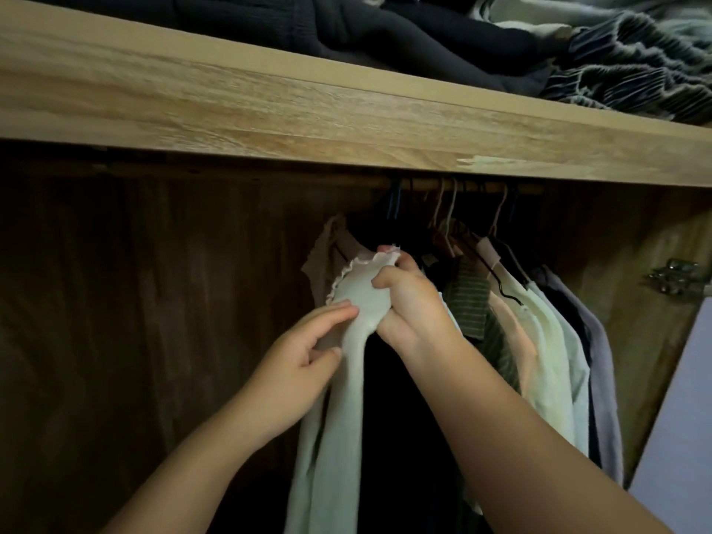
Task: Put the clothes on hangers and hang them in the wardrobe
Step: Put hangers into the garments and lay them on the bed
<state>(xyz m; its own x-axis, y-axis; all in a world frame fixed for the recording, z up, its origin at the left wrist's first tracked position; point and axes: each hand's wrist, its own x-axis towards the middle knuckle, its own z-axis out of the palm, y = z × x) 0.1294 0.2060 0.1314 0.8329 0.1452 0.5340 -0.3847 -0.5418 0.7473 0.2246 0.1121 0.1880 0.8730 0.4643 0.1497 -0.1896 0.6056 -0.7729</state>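
A pale green garment [339, 410] with a frilled edge hangs down inside the wooden wardrobe, at the left end of a row of hung clothes [539, 329]. My right hand [408, 298] grips the bunched top of the garment near its frill. My left hand [308, 356] pinches the fabric just below and to the left. A thin dark hanger [341, 251] shows behind the frill, under a beige top [321, 260]. The rail [462, 185] carries several hanger hooks; most of it is hidden under the shelf.
A thick wooden shelf [269, 106] spans the top, with dark folded clothes [385, 28] and a patterned blanket [635, 71] on it. The wardrobe's left interior [135, 302] is dark wood. A metal hinge [674, 277] sits on the right side panel.
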